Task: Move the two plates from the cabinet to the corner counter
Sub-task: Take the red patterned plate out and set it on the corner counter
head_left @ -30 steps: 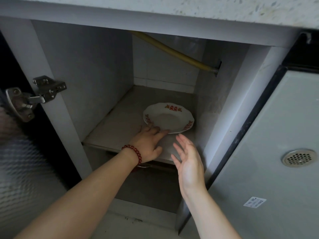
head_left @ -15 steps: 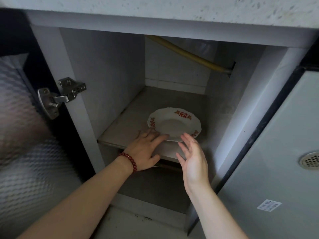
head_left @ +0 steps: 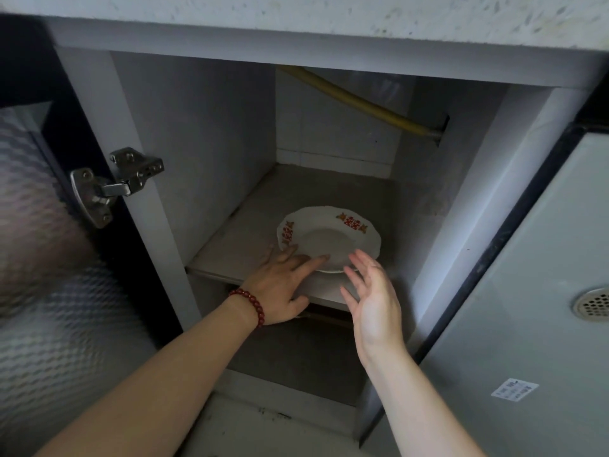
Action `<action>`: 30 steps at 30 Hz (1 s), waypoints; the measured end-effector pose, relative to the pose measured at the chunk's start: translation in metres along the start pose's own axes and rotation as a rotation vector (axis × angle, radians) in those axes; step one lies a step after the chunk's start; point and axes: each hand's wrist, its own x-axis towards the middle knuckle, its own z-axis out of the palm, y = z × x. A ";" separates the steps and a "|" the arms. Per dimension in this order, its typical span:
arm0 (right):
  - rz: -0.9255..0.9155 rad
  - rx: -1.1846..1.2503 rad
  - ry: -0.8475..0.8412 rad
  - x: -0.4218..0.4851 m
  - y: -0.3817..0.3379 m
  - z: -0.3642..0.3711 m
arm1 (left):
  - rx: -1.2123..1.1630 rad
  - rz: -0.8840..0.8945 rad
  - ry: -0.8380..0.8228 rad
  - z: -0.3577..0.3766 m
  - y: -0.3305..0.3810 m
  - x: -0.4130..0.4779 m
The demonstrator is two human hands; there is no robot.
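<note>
On the shelf (head_left: 244,249) of the cabinet (head_left: 197,143), near its front edge and toward the right side, lies a white plate (head_left: 329,239) with a scalloped rim and red motifs; a second rim seems to show just under its near edge, though I cannot tell for certain that another plate lies beneath. The left hand (head_left: 280,286), a red bead bracelet (head_left: 253,303) at its wrist, lies flat over the shelf's front edge, fingers straight and released, its fingertips touching the plate's near left rim; the right hand (head_left: 372,298) is held upright, palm turned leftward, fingers spread and relaxed, grasping nothing, its fingertips just beside the plate's near right rim; whether they touch it cannot be told. A yellow hose (head_left: 356,100) slants across the upper back of the cabinet; a metal hinge (head_left: 115,183) joins the left frame to the open door (head_left: 49,258), which is blurred; a speckled worktop (head_left: 329,14) runs above the opening; to the right a pale door panel (head_left: 527,258) carries a round vent (head_left: 593,303) and a small sticker (head_left: 514,389).
</note>
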 end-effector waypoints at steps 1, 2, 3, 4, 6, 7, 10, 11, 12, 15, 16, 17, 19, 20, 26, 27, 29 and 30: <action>0.003 -0.001 0.003 0.000 0.001 0.000 | 0.001 -0.007 0.003 -0.001 -0.002 -0.004; 0.005 -0.006 0.007 -0.001 0.002 0.001 | -0.001 -0.014 0.009 -0.001 -0.005 -0.008; 0.006 -0.012 0.010 -0.001 0.002 0.001 | -0.006 -0.019 0.015 -0.001 -0.007 -0.013; 0.007 -0.018 0.013 -0.001 0.003 0.002 | -0.011 -0.023 0.020 -0.002 -0.009 -0.017; 0.010 -0.030 0.019 -0.002 0.005 0.003 | -0.014 -0.036 0.029 -0.003 -0.012 -0.025; 0.011 -0.034 0.023 -0.002 0.005 0.004 | -0.014 -0.047 0.037 -0.004 -0.013 -0.029; 0.017 -0.032 0.034 -0.001 0.006 0.007 | -0.011 -0.081 0.064 -0.006 -0.016 -0.041; 0.019 -0.032 0.036 0.000 0.006 0.009 | -0.009 -0.093 0.065 -0.006 -0.017 -0.045; 0.021 -0.033 0.039 0.000 0.006 0.010 | -0.013 -0.108 0.064 -0.006 -0.019 -0.050; 0.023 -0.046 0.081 0.002 0.007 0.012 | -0.079 -0.135 0.069 -0.006 -0.020 -0.057; 0.022 -0.061 0.109 0.004 0.008 0.012 | -0.149 -0.148 0.092 -0.006 -0.020 -0.057; 0.020 -0.080 0.142 0.005 0.009 0.011 | -0.255 -0.170 0.133 -0.007 -0.019 -0.056; 0.019 -0.109 0.203 0.010 0.011 0.010 | -0.532 -0.257 0.208 -0.010 -0.017 -0.051; 0.019 -0.113 0.223 0.012 0.012 0.010 | -0.675 -0.307 0.226 -0.014 -0.015 -0.049; 0.059 -0.134 0.276 0.026 0.016 0.013 | -1.154 -0.473 0.331 -0.034 -0.011 -0.025; 0.064 -0.141 0.286 0.028 0.016 0.013 | -1.218 -0.496 0.354 -0.034 -0.013 -0.021; 0.065 -0.155 0.296 0.031 0.016 0.014 | -1.332 -0.594 0.365 -0.038 -0.016 -0.014; 0.064 -0.156 0.300 0.033 0.016 0.015 | -1.369 -0.653 0.352 -0.041 -0.016 -0.011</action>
